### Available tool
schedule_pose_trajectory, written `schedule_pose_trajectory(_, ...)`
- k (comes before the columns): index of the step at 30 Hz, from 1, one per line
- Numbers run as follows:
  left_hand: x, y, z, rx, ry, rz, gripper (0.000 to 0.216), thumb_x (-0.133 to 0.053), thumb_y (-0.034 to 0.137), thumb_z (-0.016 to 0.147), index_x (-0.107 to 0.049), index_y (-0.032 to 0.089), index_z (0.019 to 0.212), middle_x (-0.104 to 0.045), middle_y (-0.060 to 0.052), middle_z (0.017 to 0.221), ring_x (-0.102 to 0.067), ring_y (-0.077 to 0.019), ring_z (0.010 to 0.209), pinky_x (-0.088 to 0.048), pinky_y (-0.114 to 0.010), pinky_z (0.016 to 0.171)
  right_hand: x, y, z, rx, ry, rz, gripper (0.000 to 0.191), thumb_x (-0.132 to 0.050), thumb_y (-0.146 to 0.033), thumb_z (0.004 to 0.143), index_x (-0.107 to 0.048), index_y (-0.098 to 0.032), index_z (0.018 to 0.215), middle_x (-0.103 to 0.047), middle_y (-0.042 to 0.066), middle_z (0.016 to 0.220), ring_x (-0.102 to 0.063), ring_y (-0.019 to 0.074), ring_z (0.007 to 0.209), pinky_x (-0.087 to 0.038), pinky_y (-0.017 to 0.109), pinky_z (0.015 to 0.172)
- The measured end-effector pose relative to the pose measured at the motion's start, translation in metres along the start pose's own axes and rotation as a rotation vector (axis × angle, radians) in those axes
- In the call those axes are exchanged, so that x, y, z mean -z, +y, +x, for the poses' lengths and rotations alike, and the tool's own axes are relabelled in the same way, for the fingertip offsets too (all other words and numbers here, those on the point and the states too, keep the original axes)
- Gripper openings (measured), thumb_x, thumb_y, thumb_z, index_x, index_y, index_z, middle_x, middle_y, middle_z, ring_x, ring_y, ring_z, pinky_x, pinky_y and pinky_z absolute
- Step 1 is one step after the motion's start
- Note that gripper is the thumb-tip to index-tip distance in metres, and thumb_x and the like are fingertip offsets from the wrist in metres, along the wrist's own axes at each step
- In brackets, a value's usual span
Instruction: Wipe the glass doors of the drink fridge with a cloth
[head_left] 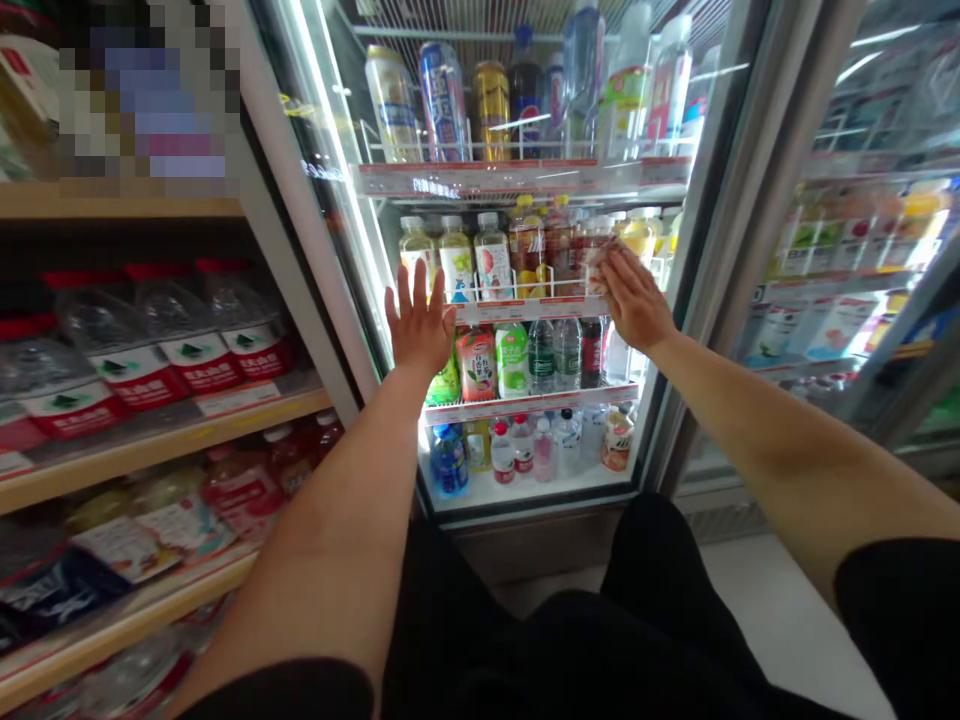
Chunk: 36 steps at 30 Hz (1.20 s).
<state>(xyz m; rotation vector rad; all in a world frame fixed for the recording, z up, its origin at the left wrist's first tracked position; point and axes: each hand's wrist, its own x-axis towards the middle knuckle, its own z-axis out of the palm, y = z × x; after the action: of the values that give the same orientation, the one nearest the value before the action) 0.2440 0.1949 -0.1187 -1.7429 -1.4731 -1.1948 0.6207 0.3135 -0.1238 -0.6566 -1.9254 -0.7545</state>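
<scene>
My left hand (421, 325) is spread with its fingers apart, palm toward the glass door (525, 505) of a lit drinks fridge; it appears to rest on the pane. Under the fingers of my right hand (634, 295) is a crumpled pale brownish cloth (598, 266), pressed toward the same pane on the right side. Behind the glass, near my left hand, stand white-capped bottles (455, 255) on a wire-fronted shelf. Dark tea-coloured bottles with yellow caps (527, 240) are between my two hands.
Cans (442, 100) line the fridge's upper shelf, and small bottles (502, 452) the bottom. At left, a wooden-edged shelf (165, 435) holds red-capped bottles (176, 335). Another glass-fronted fridge section (840, 240) is at right. My black-clad knees are near the door's lower edge.
</scene>
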Motion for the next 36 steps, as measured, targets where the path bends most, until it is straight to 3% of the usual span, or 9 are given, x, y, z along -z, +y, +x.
schedule_pose_trajectory(4, -0.002, -0.002, 0.001, -0.014, 0.006, 0.014, 0.068, -0.053, 0.027, 0.1, -0.036, 0.023, 0.166, -0.02, -0.009, 0.176, -0.001, -0.031, 0.165, 0.007, -0.062, 0.133, -0.009, -0.006, -0.009, -0.127, 0.094, -0.008, 0.062, -0.034, -0.031, 0.11, -0.023, -0.025, 0.171, -0.033, 0.007, 0.174, -0.023, 0.0335, 0.163, -0.029, 0.062, 0.133)
schedule_pose_trajectory(8, -0.003, -0.003, 0.0, -0.02, 0.004, 0.022, 0.068, -0.051, 0.027, 0.1, -0.036, 0.021, 0.166, -0.019, -0.01, 0.176, 0.0, -0.0309, 0.165, 0.007, -0.061, 0.133, -0.011, -0.02, -0.036, 0.069, -0.156, 0.033, 0.056, -0.039, -0.026, 0.109, -0.039, -0.027, 0.165, -0.05, 0.007, 0.165, -0.035, 0.0286, 0.159, -0.031, 0.055, 0.134)
schedule_pose_trajectory(10, -0.003, -0.002, 0.0, -0.022, 0.015, 0.004, 0.068, -0.051, 0.029, 0.1, -0.036, 0.022, 0.166, -0.02, -0.009, 0.176, 0.0, -0.0297, 0.165, 0.008, -0.059, 0.133, -0.009, -0.017, -0.042, 0.092, -0.187, 0.047, 0.054, -0.042, -0.026, 0.109, -0.044, -0.03, 0.162, -0.053, 0.005, 0.162, -0.04, 0.0261, 0.157, -0.032, 0.051, 0.134)
schedule_pose_trajectory(17, 0.0, 0.0, 0.0, 0.004, -0.008, -0.013, 0.068, -0.052, 0.029, 0.101, -0.036, 0.024, 0.166, -0.02, -0.008, 0.176, 0.001, -0.0288, 0.165, 0.009, -0.057, 0.133, -0.009, 0.002, -0.042, -0.207, 0.036, -0.037, 0.064, -0.032, -0.031, 0.11, -0.017, -0.018, 0.171, -0.02, 0.014, 0.177, -0.013, 0.0354, 0.164, -0.026, 0.067, 0.132)
schedule_pose_trajectory(21, 0.001, 0.002, 0.0, -0.001, -0.001, -0.029, 0.068, -0.053, 0.028, 0.1, -0.036, 0.026, 0.166, -0.021, -0.007, 0.176, -0.001, -0.0289, 0.165, 0.008, -0.058, 0.134, -0.008, -0.023, -0.067, 0.089, -0.261, 0.033, 0.058, -0.035, -0.02, 0.107, -0.04, -0.023, 0.164, -0.045, 0.01, 0.167, -0.033, 0.0284, 0.16, -0.034, 0.057, 0.132)
schedule_pose_trajectory(24, 0.002, 0.002, -0.001, -0.007, 0.004, -0.032, 0.068, -0.053, 0.028, 0.1, -0.036, 0.026, 0.166, -0.021, -0.008, 0.176, -0.002, -0.0296, 0.165, 0.007, -0.059, 0.134, -0.007, -0.04, -0.068, 0.237, -0.404, 0.083, 0.058, -0.039, -0.014, 0.104, -0.048, -0.027, 0.16, -0.051, 0.005, 0.163, -0.041, 0.0233, 0.156, -0.039, 0.051, 0.131)
schedule_pose_trajectory(31, 0.0, 0.0, -0.001, 0.0, -0.022, 0.002, 0.067, -0.05, 0.029, 0.102, -0.034, 0.023, 0.167, -0.018, -0.008, 0.177, 0.002, -0.0289, 0.165, 0.009, -0.058, 0.134, -0.029, -0.069, -0.007, -0.116, -0.088, 0.06, 0.064, -0.032, -0.02, 0.108, -0.019, -0.023, 0.171, -0.028, 0.008, 0.175, -0.017, 0.0311, 0.164, -0.024, 0.063, 0.135)
schedule_pose_trajectory(33, 0.0, 0.0, -0.001, -0.004, -0.016, -0.004, 0.066, -0.049, 0.031, 0.103, -0.034, 0.024, 0.167, -0.018, -0.008, 0.176, 0.002, -0.0285, 0.165, 0.008, -0.059, 0.133, -0.038, -0.083, -0.008, -0.053, -0.134, 0.089, 0.066, -0.031, -0.016, 0.108, -0.015, -0.025, 0.171, -0.028, 0.008, 0.175, -0.017, 0.0316, 0.164, -0.023, 0.066, 0.134)
schedule_pose_trajectory(36, 0.001, 0.0, -0.001, -0.012, -0.011, -0.005, 0.066, -0.048, 0.033, 0.103, -0.035, 0.023, 0.167, -0.019, -0.009, 0.176, 0.002, -0.0295, 0.165, 0.008, -0.06, 0.133, -0.044, -0.106, -0.018, 0.268, -0.363, 0.179, 0.068, -0.038, -0.009, 0.104, -0.031, -0.032, 0.167, -0.041, 0.0, 0.169, -0.031, 0.0242, 0.161, -0.03, 0.055, 0.134)
